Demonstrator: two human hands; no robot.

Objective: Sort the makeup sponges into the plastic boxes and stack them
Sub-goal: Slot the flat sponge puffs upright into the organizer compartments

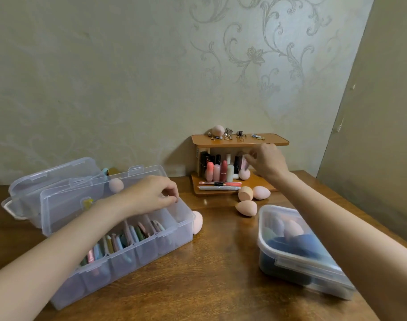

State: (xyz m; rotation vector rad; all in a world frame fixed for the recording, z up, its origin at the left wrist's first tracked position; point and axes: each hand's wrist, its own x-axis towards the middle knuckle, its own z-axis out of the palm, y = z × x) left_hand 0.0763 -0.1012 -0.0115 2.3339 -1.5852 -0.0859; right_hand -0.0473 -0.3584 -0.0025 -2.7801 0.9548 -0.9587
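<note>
Left hand (155, 193) over the open divided box (133, 246), fingers curled, fingertips pinched together; whether it holds anything, cannot tell. Right hand (268, 162) reaches into the small shelf (239, 140), fingers among the lipsticks (217, 170); grip unclear. Three peach sponges (250, 200) loose on worktop (221, 262), beside lidded box (297, 251).

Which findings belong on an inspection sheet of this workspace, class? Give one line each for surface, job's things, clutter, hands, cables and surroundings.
Surface: wooden table.
Job's things: divided box open, flat sponges in its slots; second box behind it; lidded box on the right with sponges inside; three loose sponges between.
Clutter: small shelf with lipsticks and jewellery.
Hands: left hand curled over the divided box; right hand reaching under the shelf top, grip unclear.
Cables: nothing seen.
Surroundings: patterned wallpaper.
</note>
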